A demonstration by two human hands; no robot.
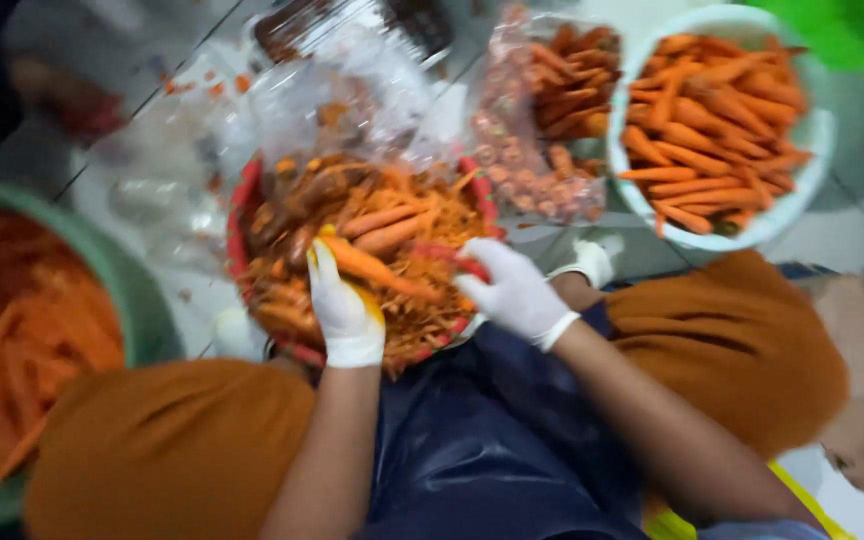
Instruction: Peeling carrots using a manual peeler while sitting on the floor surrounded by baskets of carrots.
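Left hand (345, 305), in a white glove, is closed round a carrot (377, 270) and holds it over the red basket (242, 225). Right hand (514, 290), gloved the same, rests at the basket's near rim over the peelings with its fingers curled; the blur keeps me from telling whether it grasps anything.

That basket sits just in front of the person's lap and is heaped with carrots and stringy orange peel. To the right, well apart, a white bowl (820, 135) is filled with peeled carrots. Between bowl and basket lies a clear bag (527, 150) with carrot pieces inside. At the left edge a green tub (122, 275) holds more carrots. Another crumpled clear bag (352, 85) lies behind the basket.

All of it stands on a pale tiled floor (852, 240), littered with orange scraps. Brown cloth covers both knees, with a dark apron (492, 450) between them.
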